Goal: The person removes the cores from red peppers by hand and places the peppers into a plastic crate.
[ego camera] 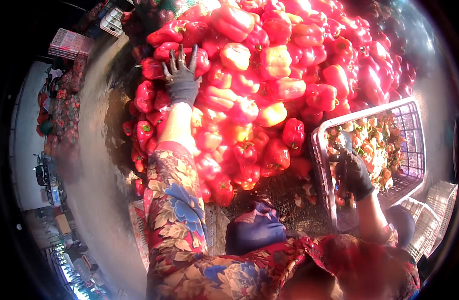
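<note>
A large heap of red bell peppers (285, 88) fills the middle and top of the head view. My left hand (181, 80), in a dark glove, rests with spread fingers on peppers at the heap's left side. To the right, my right hand (352, 172), also gloved, is inside a plastic crate (319, 165) of pepper cores and stems (375, 150). Its fingers are partly curled around a dark object that I cannot make out; whether it grips anything else is unclear.
Pale plastic crates (420, 221) stand at the lower right. More stacked crates (70, 43) and filled net sacks (66, 108) line the far left, beyond a wet floor (98, 150). Part of another crate (216, 228) shows beside my left sleeve.
</note>
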A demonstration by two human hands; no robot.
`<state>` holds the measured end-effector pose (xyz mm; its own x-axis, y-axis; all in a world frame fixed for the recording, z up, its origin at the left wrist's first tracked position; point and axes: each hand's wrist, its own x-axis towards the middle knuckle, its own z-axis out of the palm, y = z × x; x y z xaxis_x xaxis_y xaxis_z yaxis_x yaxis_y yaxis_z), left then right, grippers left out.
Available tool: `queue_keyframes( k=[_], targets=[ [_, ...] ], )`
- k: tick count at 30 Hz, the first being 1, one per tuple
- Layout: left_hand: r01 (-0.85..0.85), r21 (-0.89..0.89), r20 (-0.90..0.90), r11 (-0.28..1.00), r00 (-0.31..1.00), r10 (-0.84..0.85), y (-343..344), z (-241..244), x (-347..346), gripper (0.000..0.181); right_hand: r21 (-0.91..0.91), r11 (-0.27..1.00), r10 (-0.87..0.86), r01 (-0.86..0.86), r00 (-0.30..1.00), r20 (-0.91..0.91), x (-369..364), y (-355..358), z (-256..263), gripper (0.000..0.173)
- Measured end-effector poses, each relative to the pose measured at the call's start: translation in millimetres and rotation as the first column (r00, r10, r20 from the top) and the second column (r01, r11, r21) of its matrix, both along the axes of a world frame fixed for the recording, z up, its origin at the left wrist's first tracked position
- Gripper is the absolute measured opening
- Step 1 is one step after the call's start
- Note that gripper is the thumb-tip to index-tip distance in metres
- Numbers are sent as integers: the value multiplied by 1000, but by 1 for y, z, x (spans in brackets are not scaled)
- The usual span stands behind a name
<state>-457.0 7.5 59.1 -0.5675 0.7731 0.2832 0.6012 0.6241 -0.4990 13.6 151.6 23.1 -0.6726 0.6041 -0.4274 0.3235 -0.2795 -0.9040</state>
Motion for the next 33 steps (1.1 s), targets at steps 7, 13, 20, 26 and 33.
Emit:
queue_keyframes(
  k=[7,13,20,26,33],
  targets=[
    [-32,67,88,997,996,26,13,1,-27,109,-71,997,-20,26,996,84,-19,3,0,44],
    [-109,758,293,643,938,-186,-6,13,-47,88,-58,994,-90,94,994,68,-9,3,2,39],
    [-906,423,366,2,168,-915,-26,63,15,51,40,998,63,-56,980,-190,-10,7,33,38],
    [-877,396,294,272,-159,-942,-22,72,127,45,252,961,175,-112,955,-240,-75,-5,114,25],
    [-421,798,462,432,-34,-886,15,95,247,57,457,867,308,-197,934,-180,-82,-5,170,32]
  ],
)
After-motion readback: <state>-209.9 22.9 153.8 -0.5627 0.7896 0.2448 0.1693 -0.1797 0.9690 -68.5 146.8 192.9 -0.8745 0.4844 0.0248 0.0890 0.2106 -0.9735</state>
